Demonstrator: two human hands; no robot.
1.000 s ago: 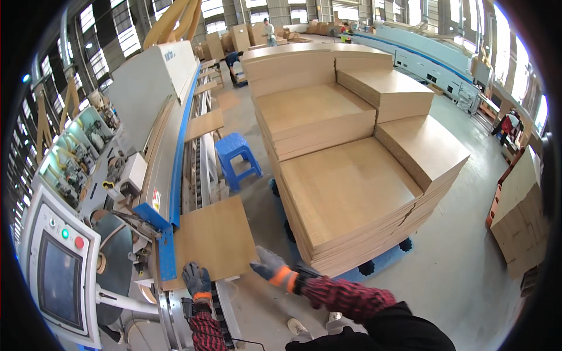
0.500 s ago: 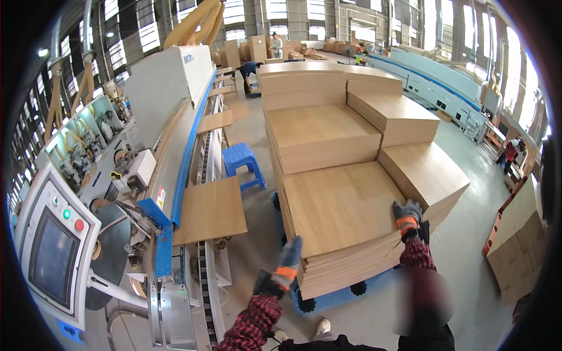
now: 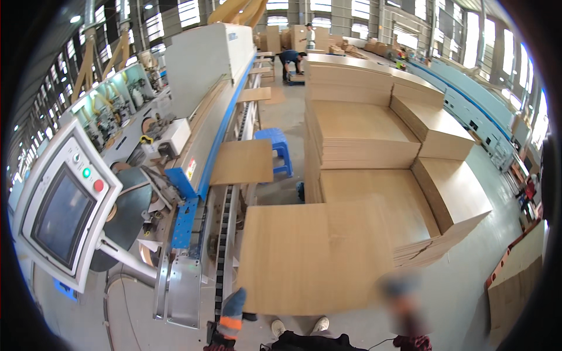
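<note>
The right grip point(image 3: 400, 285) is blurred; both checked sleeves point(image 3: 413, 343) are cut by the lower edge.

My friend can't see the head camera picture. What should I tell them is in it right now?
A person's gloved left hand and blurred right hand are at the near corners of a flat brown board. A tilted screen and long machine are left; stacked boards rise beyond.

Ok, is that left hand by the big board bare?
No, the left hand wears a grey glove with an orange band, by the board.
</note>
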